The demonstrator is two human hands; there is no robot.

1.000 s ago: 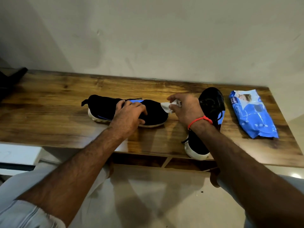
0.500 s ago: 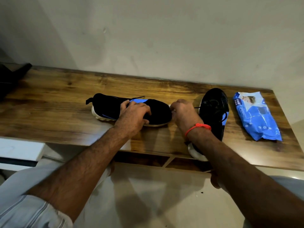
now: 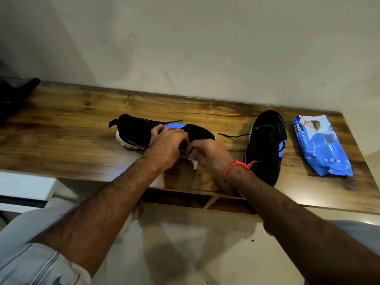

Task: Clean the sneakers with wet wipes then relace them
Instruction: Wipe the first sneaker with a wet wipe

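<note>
Sneaker (image 3: 144, 133) lying on its side on the table (image 3: 61, 140): light, soft knit upper, firmer sole. Left hand (image 3: 166, 145) fingers curl over its midfoot; right hand (image 3: 207, 155) fingers pinch a limp wipe (image 3: 195, 163) at the toe sole.

On the brown wooden desk (image 3: 61, 128) before you, the black sneaker with the white sole (image 3: 135, 132) lies sideways left of centre. To its right the second black laced sneaker (image 3: 267, 149) points toward the wall, and the blue plastic wet-wipe packet (image 3: 320, 149) lies just beside it, farthest right.
</note>
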